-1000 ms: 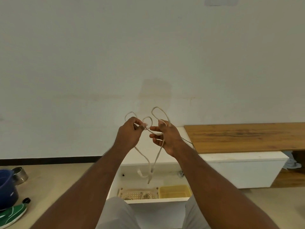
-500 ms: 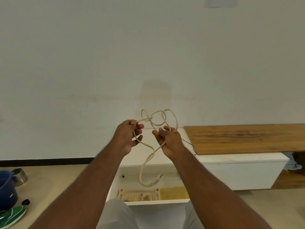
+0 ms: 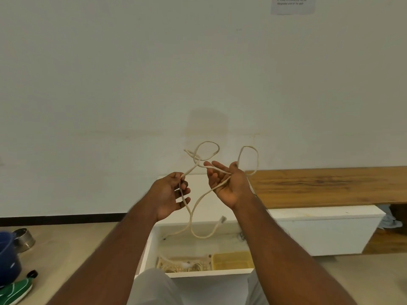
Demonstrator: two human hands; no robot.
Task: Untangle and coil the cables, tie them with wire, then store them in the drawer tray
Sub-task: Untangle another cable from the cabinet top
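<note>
I hold a cream cable [image 3: 198, 208] in the air in front of the white wall. My left hand [image 3: 170, 195] pinches one strand between thumb and fingers. My right hand [image 3: 226, 183], palm up, has strands lying across its palm and held under the thumb. Two loops stand above the hands, one with a loose knot [image 3: 197, 159]. A long bend hangs down, and its plug end [image 3: 222, 220] dangles over the open white drawer [image 3: 211, 273]. In the drawer sit a cream tray [image 3: 182, 264] with coiled cables and a yellow tray [image 3: 233, 260].
A wooden bench top [image 3: 326, 187] runs to the right over a white cabinet [image 3: 326, 230]. On the floor at left are a blue bucket [image 3: 7, 258], a steel bowl [image 3: 23, 237] and a green shoe [image 3: 15, 290]. My knees are in front of the drawer.
My hands have moved apart and the right palm has turned up and opened. The bunched loops have spread into two separate loops. The hanging plug end has swung to the right.
</note>
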